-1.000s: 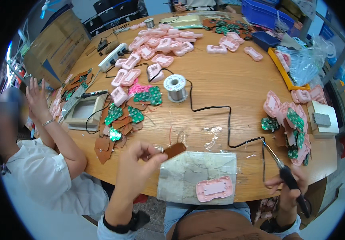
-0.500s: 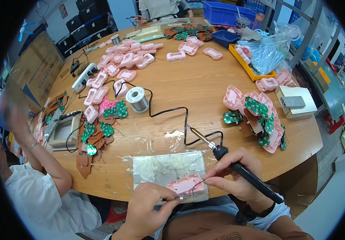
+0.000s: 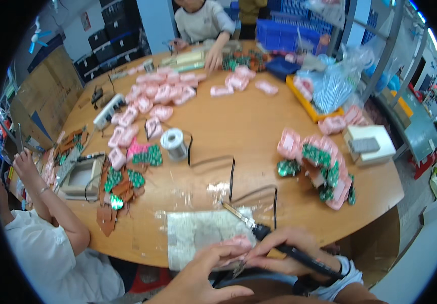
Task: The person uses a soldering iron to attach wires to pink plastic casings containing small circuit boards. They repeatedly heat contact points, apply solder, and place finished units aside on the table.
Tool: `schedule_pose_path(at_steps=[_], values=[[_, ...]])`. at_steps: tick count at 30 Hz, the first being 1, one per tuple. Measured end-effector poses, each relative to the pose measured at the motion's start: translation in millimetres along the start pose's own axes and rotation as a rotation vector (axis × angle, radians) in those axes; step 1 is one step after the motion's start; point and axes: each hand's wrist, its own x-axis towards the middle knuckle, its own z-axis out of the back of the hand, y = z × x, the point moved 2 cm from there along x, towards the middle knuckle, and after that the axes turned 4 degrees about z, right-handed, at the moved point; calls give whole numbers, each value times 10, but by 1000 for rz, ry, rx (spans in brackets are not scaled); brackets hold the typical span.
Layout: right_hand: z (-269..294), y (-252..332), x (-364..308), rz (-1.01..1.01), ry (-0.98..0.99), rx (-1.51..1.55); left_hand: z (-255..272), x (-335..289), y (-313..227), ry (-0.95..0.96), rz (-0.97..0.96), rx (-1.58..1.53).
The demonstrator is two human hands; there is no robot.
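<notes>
The table (image 3: 259, 121) is smooth, slightly glossy wood. The near pad (image 3: 198, 233) looks like matt, crinkled paper. The solder spool (image 3: 173, 143) is shiny metal wire, the shells (image 3: 157, 96) pink plastic.

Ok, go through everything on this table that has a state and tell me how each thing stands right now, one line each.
right hand: gripping the soldering iron like a pen
soldering iron: held tilted, tip over the mat, cord attached
left hand: on the pink part
pink part: lying on the mat, mostly covered by both hands
mat: flat at the table edge
solder spool: on its side, apart from both hands
blue crate: open-topped
</notes>
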Motion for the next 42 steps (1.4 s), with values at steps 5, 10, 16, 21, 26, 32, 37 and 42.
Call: schedule_pose_path(at_steps=[5,10,16,21,26,32,37,42], values=[[-6,83,5,45,-33,-213,-65,9,162,-52,268,-141],[-44,30,-62,127,-37,-296,-121,-59,227,-228,-62,198],[-96,-82,-181,-28,-69,-143,-160,-123,251,-226,-36,348],[-70,-186,-288,-47,-69,-65,-71,-84,381,6,366,-102],[-45,-220,-276,-22,-81,-19,-98,-32,446,-66,378,-349],[-23,-190,-244,41,-92,-29,-75,21,501,-50,462,-417],[-24,-206,-250,-4,-81,-36,-40,46,494,22,510,-436],[233,-177,-298,-28,-125,-99,22,-73,403,-138,435,-124]])
